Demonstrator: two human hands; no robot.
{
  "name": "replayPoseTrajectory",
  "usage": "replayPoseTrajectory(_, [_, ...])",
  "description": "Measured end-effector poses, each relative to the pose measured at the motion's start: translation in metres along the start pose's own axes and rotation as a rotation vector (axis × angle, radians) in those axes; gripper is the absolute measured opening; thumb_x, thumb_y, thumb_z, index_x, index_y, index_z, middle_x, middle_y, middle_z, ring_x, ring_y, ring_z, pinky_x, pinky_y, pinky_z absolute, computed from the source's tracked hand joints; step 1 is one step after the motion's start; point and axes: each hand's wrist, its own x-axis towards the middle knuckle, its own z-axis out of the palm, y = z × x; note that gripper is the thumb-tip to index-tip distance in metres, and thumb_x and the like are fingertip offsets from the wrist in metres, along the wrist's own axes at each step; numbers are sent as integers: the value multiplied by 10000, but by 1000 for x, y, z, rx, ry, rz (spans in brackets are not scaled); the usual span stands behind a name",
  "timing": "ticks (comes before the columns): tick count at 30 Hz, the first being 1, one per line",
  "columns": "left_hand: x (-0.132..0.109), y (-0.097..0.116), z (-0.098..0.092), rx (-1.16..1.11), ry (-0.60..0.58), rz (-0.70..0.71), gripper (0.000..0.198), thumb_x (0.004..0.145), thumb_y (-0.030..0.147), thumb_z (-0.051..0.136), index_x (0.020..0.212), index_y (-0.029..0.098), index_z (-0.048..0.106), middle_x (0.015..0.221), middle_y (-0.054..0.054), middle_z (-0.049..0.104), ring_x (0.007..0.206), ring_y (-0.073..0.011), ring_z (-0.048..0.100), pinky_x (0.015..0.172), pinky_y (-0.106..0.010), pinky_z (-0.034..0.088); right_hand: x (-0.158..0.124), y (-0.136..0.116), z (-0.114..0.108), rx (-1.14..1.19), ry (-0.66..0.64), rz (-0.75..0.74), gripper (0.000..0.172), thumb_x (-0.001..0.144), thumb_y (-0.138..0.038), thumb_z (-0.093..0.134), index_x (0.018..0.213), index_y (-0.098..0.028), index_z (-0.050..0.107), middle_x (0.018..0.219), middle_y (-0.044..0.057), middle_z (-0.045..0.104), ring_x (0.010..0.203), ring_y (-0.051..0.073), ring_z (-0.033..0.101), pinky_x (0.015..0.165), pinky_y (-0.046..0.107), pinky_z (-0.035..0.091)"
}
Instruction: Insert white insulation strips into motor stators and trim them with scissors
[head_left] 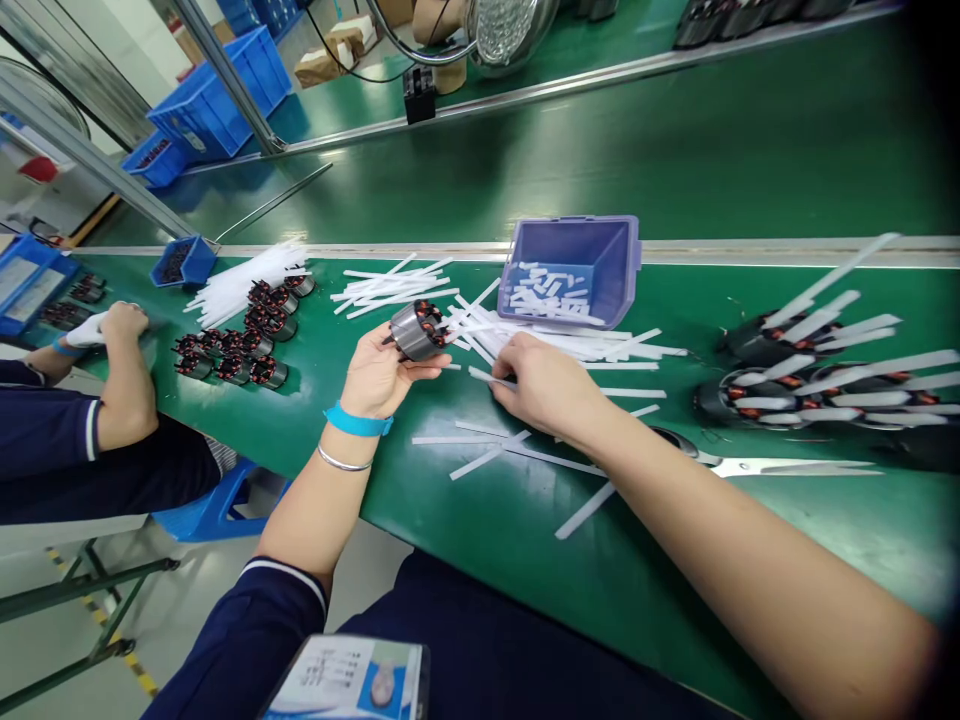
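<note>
My left hand (373, 375) is wrapped round a motor stator (414, 333), a grey metal ring with black insulation and copper windings, held tilted above the bench. Just to its right, my right hand (541, 382) pinches a narrow white strip (481, 376) between thumb and fingers, its free end pointing toward the stator. Loose white strips (622, 347) lie in a pile behind and beside my right hand. A few more strips (480, 460) are scattered in front of it. Partly beneath my right forearm are scissors (787, 467), blades pointing right.
A purple bin (630, 270) holds short white pieces. To the left stand several stators (232, 345) beside a strip bundle (255, 275). Stators with strips inserted (757, 400) stand at right. A co-worker's arm (127, 380) rests at far left. A metal rail (750, 252) crosses behind.
</note>
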Motion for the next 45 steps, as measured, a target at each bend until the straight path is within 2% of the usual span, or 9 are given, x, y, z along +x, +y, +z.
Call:
replayPoseTrajectory(3, [-4, -4, 7, 26, -135, -72, 652, 515, 520, 878, 991, 127, 667, 782, -70, 746, 622, -204, 725, 549, -247, 586, -28, 16, -11, 129, 110, 30, 31, 797, -180, 630, 766, -182, 629, 842, 74, 663, 789, 226, 639, 686, 328, 490])
replayPoseTrajectory(6, [-11, -6, 16, 38, -331, -165, 718, 488, 545, 881, 1028, 117, 680, 785, -78, 733, 619, -214, 722, 532, -258, 592, -60, 22, -27, 527, 279, 52, 75, 850, -285, 618, 818, -218, 633, 747, 35, 660, 658, 178, 614, 610, 301, 500])
replayPoseTrajectory(9, [-17, -11, 25, 40, -468, -227, 669, 544, 427, 884, 1107, 132, 674, 920, -93, 732, 707, -234, 733, 574, -301, 615, -83, 18, -37, 825, 284, 4, 109, 840, -355, 665, 828, -247, 677, 773, 37, 670, 681, 177, 625, 594, 288, 516])
replayPoseTrajectory(13, [-21, -22, 32, 39, -541, -324, 440, 629, 190, 797, 1054, 140, 691, 893, -76, 739, 688, -220, 731, 590, -313, 622, -93, 10, -34, 871, 307, 72, 153, 794, -377, 724, 767, -234, 675, 759, 43, 690, 706, 190, 647, 660, 315, 547])
replayPoseTrajectory(20, [-27, -26, 41, 53, -599, -367, 489, 652, 128, 698, 1140, 122, 658, 904, -100, 738, 707, -223, 741, 588, -257, 604, -97, 11, -19, 825, 364, 44, 35, 803, -251, 659, 784, -240, 686, 822, 46, 677, 756, 182, 642, 631, 289, 540])
replayPoseTrajectory(25, [-32, -37, 45, 173, -506, -237, 431, 661, 118, 658, 1091, 104, 665, 862, -87, 730, 645, -168, 713, 579, -250, 587, -99, 9, -4, 857, 411, 149, 35, 764, -232, 670, 794, -231, 652, 787, 36, 677, 641, 151, 597, 595, 281, 528])
replayPoseTrajectory(33, [-36, -47, 42, 319, -470, 3, 113, 690, 132, 653, 800, 112, 643, 726, -35, 678, 630, -97, 630, 578, -192, 506, -96, 15, 2, 952, 254, 162, 72, 720, -268, 710, 776, -223, 704, 861, 65, 705, 633, 152, 625, 542, 254, 537])
replayPoseTrajectory(38, [-37, -47, 43, 288, -446, -40, 115, 651, 108, 673, 754, 113, 622, 686, -12, 646, 589, -75, 594, 548, -180, 480, -97, 17, -4, 877, 212, 102, 31, 741, -255, 692, 729, -228, 683, 852, 66, 713, 645, 161, 623, 547, 260, 515])
replayPoseTrajectory(45, [-34, -41, 40, 118, -603, -264, 170, 617, 77, 724, 737, 115, 610, 639, 7, 636, 542, -63, 578, 513, -168, 460, -94, 10, -18, 990, 117, 42, 260, 726, -297, 747, 558, -211, 567, 678, 36, 644, 591, 152, 598, 526, 256, 478])
